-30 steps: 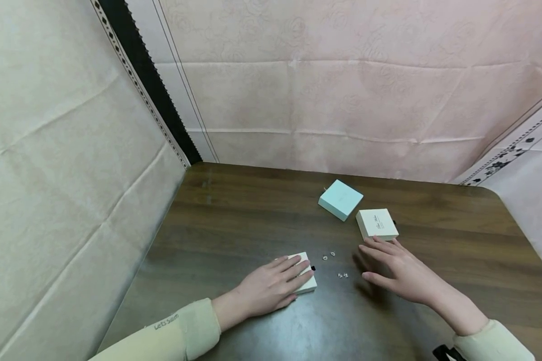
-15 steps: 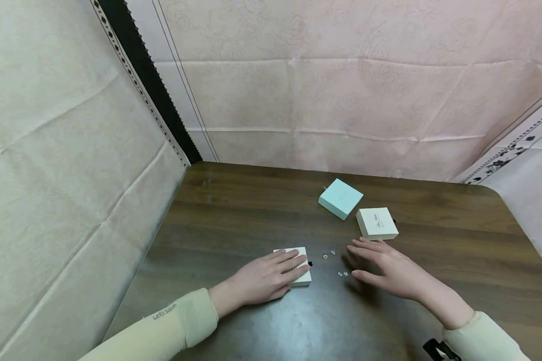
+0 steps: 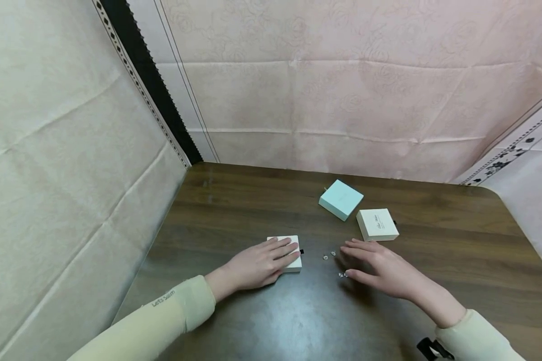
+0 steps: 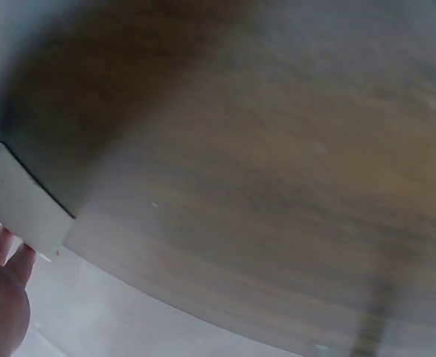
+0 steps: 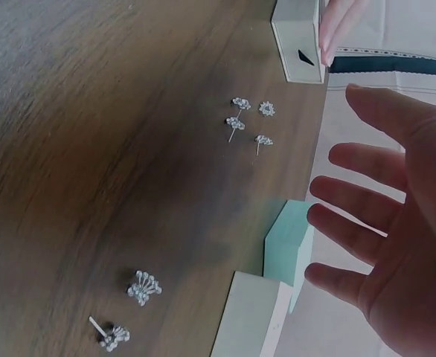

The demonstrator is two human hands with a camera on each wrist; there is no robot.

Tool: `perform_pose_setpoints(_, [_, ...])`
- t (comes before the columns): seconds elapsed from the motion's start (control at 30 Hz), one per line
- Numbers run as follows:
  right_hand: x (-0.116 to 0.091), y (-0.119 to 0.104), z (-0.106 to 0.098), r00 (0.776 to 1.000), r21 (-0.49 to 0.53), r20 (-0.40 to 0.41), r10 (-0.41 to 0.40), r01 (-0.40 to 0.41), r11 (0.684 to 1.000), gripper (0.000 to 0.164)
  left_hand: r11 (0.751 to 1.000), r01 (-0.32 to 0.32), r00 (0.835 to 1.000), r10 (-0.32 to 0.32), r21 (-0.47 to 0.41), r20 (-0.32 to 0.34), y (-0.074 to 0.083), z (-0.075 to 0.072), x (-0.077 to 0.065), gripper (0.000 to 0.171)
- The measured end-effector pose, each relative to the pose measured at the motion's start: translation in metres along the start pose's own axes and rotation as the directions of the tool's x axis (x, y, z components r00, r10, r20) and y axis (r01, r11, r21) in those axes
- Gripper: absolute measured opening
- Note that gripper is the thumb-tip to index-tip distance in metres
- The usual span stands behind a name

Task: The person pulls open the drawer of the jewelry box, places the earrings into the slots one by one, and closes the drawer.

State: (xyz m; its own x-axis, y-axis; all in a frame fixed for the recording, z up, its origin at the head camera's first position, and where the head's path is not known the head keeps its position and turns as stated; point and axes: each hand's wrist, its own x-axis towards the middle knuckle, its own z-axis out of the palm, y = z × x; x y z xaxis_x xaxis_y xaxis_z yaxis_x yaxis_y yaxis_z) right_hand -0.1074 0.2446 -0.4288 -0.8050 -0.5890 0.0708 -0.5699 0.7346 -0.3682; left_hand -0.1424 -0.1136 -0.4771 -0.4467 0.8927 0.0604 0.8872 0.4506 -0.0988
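Note:
My left hand (image 3: 262, 263) lies with straight fingers across the top of a small white box (image 3: 292, 268) with a black ribbon tab. In the left wrist view, fingertips (image 4: 21, 256) reach the edge of this box (image 4: 24, 201). My right hand (image 3: 384, 271) hovers with loosely spread fingers beside sparkly stud earrings, and its thumb overlaps one earring (image 3: 346, 275). The right wrist view shows that palm (image 5: 404, 245) holding nothing. Several stud earrings (image 5: 235, 123) lie between the hands; two more, one a fan-shaped stud (image 5: 143, 288), are hidden under the right hand in the head view.
Beyond the right hand are a white box (image 3: 377, 224) with printed lettering and a black tab, and a teal box (image 3: 341, 199) set at an angle. The dark wooden table (image 3: 235, 210) ends against pale cloth hangings (image 3: 343, 100) at the back and sides.
My left hand has slid the white box left and away from me. The right hand has moved left, its thumb now over the earrings. The other two boxes have stayed put.

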Motion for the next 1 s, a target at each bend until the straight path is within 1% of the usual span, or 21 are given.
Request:
perform_pose_setpoints(0.17, [0.005,-0.002,0.002,1.0,0.0,-0.016,-0.027,0.027,1.0,0.046,1.0,0.021,1.0,-0.021,-0.004,0.015,-0.01,0.0,-0.002,0.059])
perform_pose_setpoints(0.33, [0.013,-0.002,0.004,0.999,0.009,-0.004,-0.044,0.044,0.999,0.042,0.999,0.032,0.999,-0.031,-0.015,0.034,-0.018,0.001,-0.003,0.06])
perform_pose_setpoints(0.5, [0.021,-0.002,0.006,0.999,0.03,0.01,-0.038,0.037,0.999,0.04,1.0,0.022,0.999,-0.021,-0.018,0.026,-0.025,0.001,-0.003,0.06])
perform_pose_setpoints(0.7, [0.03,-0.004,0.007,0.998,0.031,0.006,-0.064,0.064,0.997,0.038,1.0,0.007,1.0,-0.007,0.007,0.018,-0.036,0.003,-0.004,0.061])
perform_pose_setpoints(0.83, [0.036,-0.004,0.008,0.997,0.023,0.029,-0.068,0.067,0.997,0.038,1.0,0.007,0.999,-0.007,0.001,0.033,-0.042,0.004,-0.003,0.062])
perform_pose_setpoints(1.0, [0.042,-0.005,0.008,0.997,0.031,0.037,-0.063,0.062,0.998,0.037,1.0,0.016,0.999,-0.016,-0.008,0.047,-0.05,0.003,-0.003,0.062])
